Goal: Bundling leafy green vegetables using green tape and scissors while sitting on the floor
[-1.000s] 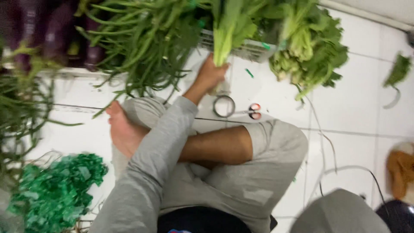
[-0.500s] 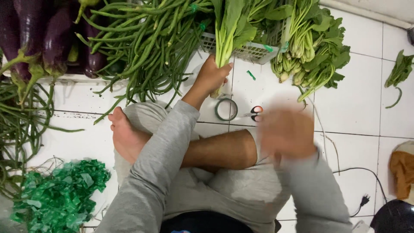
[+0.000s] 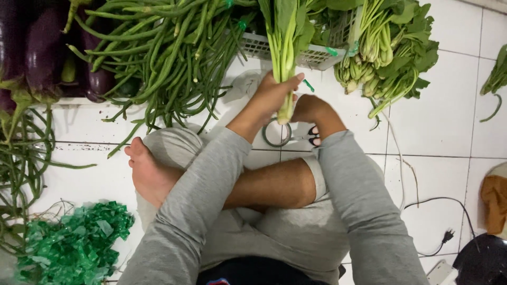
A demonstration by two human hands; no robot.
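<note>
I sit cross-legged on a white tiled floor. My left hand (image 3: 272, 96) grips the pale stems of a bunch of leafy greens (image 3: 288, 39) held upright in front of me. My right hand (image 3: 311, 108) is at the base of the same bunch, fingers curled against the stem ends. Just below both hands lie a roll of tape (image 3: 277, 134) and scissors with black-and-red handles (image 3: 312, 136), partly hidden by my right wrist.
A pile of long beans (image 3: 174, 53) and purple eggplants (image 3: 39, 58) lie at upper left. A white plastic basket (image 3: 317, 53) and bundled greens (image 3: 391, 63) sit at upper right. Green plastic strips (image 3: 74, 245) lie lower left; a cable and plug (image 3: 446, 235) lower right.
My right hand has come up from my lap to the base of the greens. The left hand keeps its hold on the bunch. The view has tilted slightly.
</note>
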